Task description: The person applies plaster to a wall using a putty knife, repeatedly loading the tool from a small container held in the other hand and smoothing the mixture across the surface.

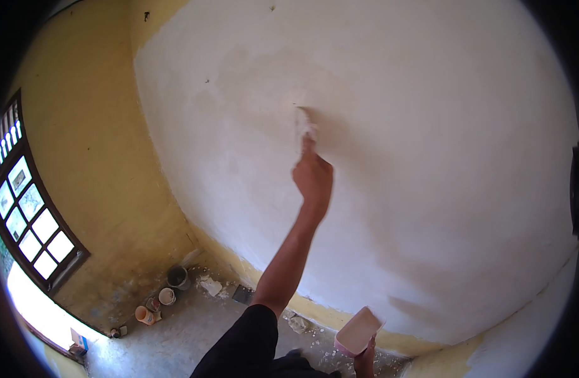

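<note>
Big white-coated wall (428,157) filled most of the frame. Yellow wall (88,151) on the left, grey floor (182,340) with pale crumbs along the bottom, paned window (34,217) at far left. Pink tub (360,331), pale inside, sat tilted at lower right in front of the wall base. Left hand (314,179), upper centre: closed on a handle, one finger extended along it. Right hand (365,361), bottom edge: curled on the tub's side, fingers partly hidden. Whitish flat tool (309,130), blurred, in left hand, apparently against the wall.
</note>
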Motion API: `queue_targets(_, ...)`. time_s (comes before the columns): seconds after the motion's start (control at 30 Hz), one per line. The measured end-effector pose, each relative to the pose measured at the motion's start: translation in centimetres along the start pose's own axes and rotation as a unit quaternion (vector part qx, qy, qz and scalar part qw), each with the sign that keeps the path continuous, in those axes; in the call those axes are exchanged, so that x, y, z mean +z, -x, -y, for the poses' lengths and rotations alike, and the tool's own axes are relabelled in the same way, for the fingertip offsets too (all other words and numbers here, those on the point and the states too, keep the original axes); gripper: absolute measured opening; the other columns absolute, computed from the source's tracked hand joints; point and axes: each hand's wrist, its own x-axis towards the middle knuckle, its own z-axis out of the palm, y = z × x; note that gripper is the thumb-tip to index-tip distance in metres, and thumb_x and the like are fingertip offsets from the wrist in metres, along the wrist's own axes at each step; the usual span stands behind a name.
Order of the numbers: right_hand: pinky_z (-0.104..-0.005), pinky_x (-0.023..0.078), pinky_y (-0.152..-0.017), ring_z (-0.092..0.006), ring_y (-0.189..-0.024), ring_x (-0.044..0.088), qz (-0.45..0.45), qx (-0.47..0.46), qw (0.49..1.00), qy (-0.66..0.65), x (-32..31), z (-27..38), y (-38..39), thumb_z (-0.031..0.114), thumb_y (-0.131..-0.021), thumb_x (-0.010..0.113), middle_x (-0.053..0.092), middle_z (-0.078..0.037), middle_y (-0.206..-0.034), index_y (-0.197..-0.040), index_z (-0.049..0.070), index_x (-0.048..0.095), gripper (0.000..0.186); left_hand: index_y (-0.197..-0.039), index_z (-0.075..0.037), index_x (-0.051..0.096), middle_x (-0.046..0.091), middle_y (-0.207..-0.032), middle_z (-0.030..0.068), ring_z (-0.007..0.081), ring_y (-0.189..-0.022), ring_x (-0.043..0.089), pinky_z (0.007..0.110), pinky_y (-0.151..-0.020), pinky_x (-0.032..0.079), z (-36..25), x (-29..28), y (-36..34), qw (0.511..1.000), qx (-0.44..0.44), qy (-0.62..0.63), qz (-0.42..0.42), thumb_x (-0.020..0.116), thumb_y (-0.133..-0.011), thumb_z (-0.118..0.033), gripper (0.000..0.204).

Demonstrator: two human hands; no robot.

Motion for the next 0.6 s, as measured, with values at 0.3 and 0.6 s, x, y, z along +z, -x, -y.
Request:
queue_targets(0.3, -0.0399, 0.043, -0.100, -0.0237, -0.119, 0.051, -0.041, 0.002, 0.999, -0.030, -3.5, -3.2, -1.9, 0.047, -0.103, 0.033, 0.050, -0.010, -0.127, -0.137, 0.007, 0.035, 0.052, -0.134, -0.002, 0.048, 0.058, -0.124, 0.0229, 0.0343, -0.106, 0.062, 0.039, -0.078, 0.057, -3.1, -4.3, 15.6, 0.932, 0.145, 0.195, 0.270, 0.049, -0.077, 0.009, 0.058)
queue_targets(0.6, -0.0402, 0.045, -0.098, -0.0212, -0.116, 0.052, -0.062, 0.067, 0.996, 0.009, 2.4, -0.8, -6.0, 0.044, -0.101, 0.041, 0.051, -0.008, -0.122, -0.131, 0.010, 0.036, 0.045, -0.098, 0.001, 0.059, 0.064, -0.077, 0.0278, 0.0464, -0.076, 0.063, 0.052, -0.070, 0.051, 4.9, -10.4, 27.5, 0.805, -0.070, 0.091, 0.582, 0.053, -0.082, -0.010, 0.020)
